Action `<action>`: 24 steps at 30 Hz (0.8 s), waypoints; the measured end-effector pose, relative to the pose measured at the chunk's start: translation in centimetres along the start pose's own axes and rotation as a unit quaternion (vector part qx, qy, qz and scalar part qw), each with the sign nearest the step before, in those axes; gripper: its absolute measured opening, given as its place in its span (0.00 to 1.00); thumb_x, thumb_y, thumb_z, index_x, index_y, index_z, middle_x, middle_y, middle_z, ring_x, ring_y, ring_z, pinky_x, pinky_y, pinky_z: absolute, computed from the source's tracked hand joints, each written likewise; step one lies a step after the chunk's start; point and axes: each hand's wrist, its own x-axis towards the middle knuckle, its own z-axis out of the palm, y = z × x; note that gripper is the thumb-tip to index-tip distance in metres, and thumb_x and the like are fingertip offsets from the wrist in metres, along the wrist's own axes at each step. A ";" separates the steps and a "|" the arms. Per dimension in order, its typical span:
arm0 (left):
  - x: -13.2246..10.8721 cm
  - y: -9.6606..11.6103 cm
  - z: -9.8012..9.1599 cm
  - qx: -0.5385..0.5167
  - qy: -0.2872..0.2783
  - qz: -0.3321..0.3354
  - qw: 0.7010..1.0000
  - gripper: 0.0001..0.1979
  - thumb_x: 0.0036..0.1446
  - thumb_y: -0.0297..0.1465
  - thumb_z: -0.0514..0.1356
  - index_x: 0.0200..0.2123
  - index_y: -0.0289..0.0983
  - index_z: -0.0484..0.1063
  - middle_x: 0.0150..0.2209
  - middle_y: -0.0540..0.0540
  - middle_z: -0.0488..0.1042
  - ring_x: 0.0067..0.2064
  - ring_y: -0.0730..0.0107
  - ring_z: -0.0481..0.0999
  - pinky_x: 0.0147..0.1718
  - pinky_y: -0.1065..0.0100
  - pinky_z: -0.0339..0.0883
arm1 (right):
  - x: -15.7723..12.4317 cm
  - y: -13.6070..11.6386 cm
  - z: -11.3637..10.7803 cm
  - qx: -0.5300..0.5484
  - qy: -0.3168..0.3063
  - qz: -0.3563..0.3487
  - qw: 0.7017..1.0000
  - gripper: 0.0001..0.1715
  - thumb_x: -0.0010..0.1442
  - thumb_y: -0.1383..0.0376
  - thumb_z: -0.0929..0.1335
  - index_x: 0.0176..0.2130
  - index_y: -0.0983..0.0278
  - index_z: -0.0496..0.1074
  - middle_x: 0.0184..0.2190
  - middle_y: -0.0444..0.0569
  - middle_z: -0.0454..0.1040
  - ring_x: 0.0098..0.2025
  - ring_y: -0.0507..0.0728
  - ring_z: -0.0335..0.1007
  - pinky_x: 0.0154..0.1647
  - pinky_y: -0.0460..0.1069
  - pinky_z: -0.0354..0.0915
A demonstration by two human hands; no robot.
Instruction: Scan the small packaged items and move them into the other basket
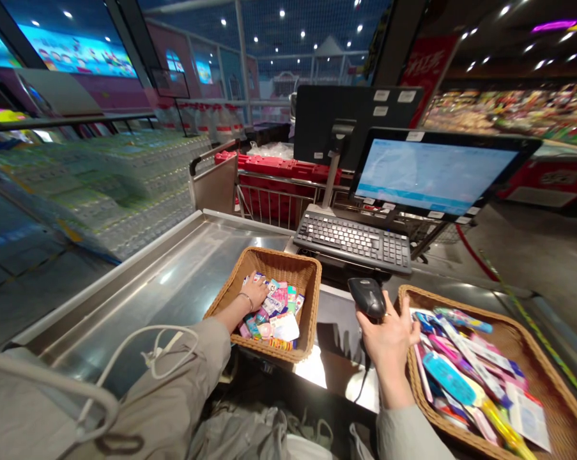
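My left hand (253,291) is down inside the left wicker basket (278,256), palm toward a heap of small colourful packets (277,311), with its fingers spread over the ones at the left of the pile. I can't tell whether it has pinched one or is only resting on them. A bracelet (245,297) circles that wrist, just short of the basket's near-left rim.

My right hand (388,333) is raised in the gap between the two baskets, with a black handheld scanner (367,298) sitting in the crook of my thumb and forefinger. The grip on the scanner looks narrow, while my other fingers (409,326) fan out wide to the right. Its cord (364,372) drops away toward the near side.

Those fingertips are just beside the rim of the right wicker basket (508,328), so this hand is far nearer to that basket than my left hand is. Inside it, long toothbrush packs (448,378) lie in a loose slant, mostly running from near-left to far-right.

Beyond my hands are a black keyboard (353,241) and a lit monitor (434,176). A steel counter (168,287) runs off to the left.
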 end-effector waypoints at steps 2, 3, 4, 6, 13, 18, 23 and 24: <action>0.2 -0.1 -0.1 -0.004 0.003 -0.001 1.000 0.14 0.51 0.29 0.59 0.43 0.36 0.75 0.47 0.35 0.78 0.60 0.49 0.66 0.63 0.37 0.32 | -0.1 0.2 -0.1 0.004 0.004 0.009 1.000 0.39 0.54 0.44 0.58 0.53 0.66 0.71 0.55 0.56 0.72 0.67 0.66 0.46 0.63 0.66 0.38; 0.2 -0.1 -0.1 -0.006 0.005 -0.003 1.000 0.13 0.51 0.29 0.59 0.42 0.36 0.75 0.46 0.35 0.78 0.60 0.49 0.67 0.63 0.37 0.32 | -0.1 0.3 -0.1 0.005 0.005 0.015 1.000 0.39 0.54 0.45 0.59 0.54 0.66 0.71 0.55 0.57 0.71 0.67 0.66 0.47 0.63 0.66 0.38; 0.2 -0.2 -0.1 -0.009 0.007 -0.005 1.000 0.13 0.52 0.29 0.59 0.41 0.36 0.75 0.46 0.35 0.78 0.59 0.49 0.67 0.63 0.37 0.33 | -0.1 0.3 -0.2 0.006 0.005 0.019 1.000 0.39 0.54 0.45 0.60 0.54 0.66 0.70 0.56 0.57 0.70 0.67 0.66 0.47 0.63 0.67 0.39; 0.4 -0.2 -0.2 -0.018 0.011 -0.012 1.000 0.12 0.53 0.31 0.59 0.41 0.36 0.74 0.45 0.35 0.78 0.58 0.48 0.68 0.63 0.36 0.34 | -0.2 0.4 -0.3 0.006 0.004 0.022 1.000 0.38 0.54 0.46 0.61 0.55 0.66 0.70 0.57 0.58 0.69 0.67 0.66 0.47 0.63 0.67 0.40; 1.2 0.4 0.7 -0.071 0.016 -0.023 0.997 0.11 0.55 0.39 0.62 0.39 0.40 0.74 0.46 0.40 0.78 0.55 0.53 0.70 0.63 0.40 0.36 | -0.3 0.6 -0.3 -0.007 0.003 0.023 1.000 0.39 0.53 0.46 0.62 0.56 0.67 0.69 0.60 0.60 0.65 0.67 0.66 0.47 0.62 0.66 0.43; 1.2 -0.5 1.5 -0.119 -0.008 -0.043 0.992 0.18 0.50 0.46 0.66 0.43 0.47 0.75 0.48 0.46 0.78 0.59 0.51 0.65 0.61 0.37 0.36 | -0.4 0.6 -0.2 -0.006 0.004 0.014 1.000 0.39 0.54 0.46 0.60 0.56 0.67 0.69 0.58 0.58 0.67 0.67 0.66 0.47 0.63 0.67 0.43; 0.9 -2.0 2.0 -0.144 -0.020 -0.068 0.987 0.15 0.51 0.42 0.66 0.44 0.54 0.76 0.51 0.50 0.77 0.62 0.50 0.62 0.60 0.35 0.37 | -0.6 0.6 -0.2 -0.020 -0.004 0.017 1.000 0.39 0.55 0.46 0.60 0.55 0.67 0.70 0.58 0.58 0.68 0.67 0.66 0.47 0.63 0.66 0.42; 0.8 -2.1 2.1 -0.145 -0.019 -0.069 0.987 0.14 0.52 0.41 0.66 0.44 0.54 0.76 0.51 0.50 0.77 0.62 0.50 0.61 0.60 0.36 0.38 | -0.6 0.6 -0.2 -0.023 -0.005 0.019 1.000 0.38 0.55 0.46 0.60 0.54 0.66 0.71 0.57 0.58 0.68 0.67 0.66 0.47 0.63 0.65 0.41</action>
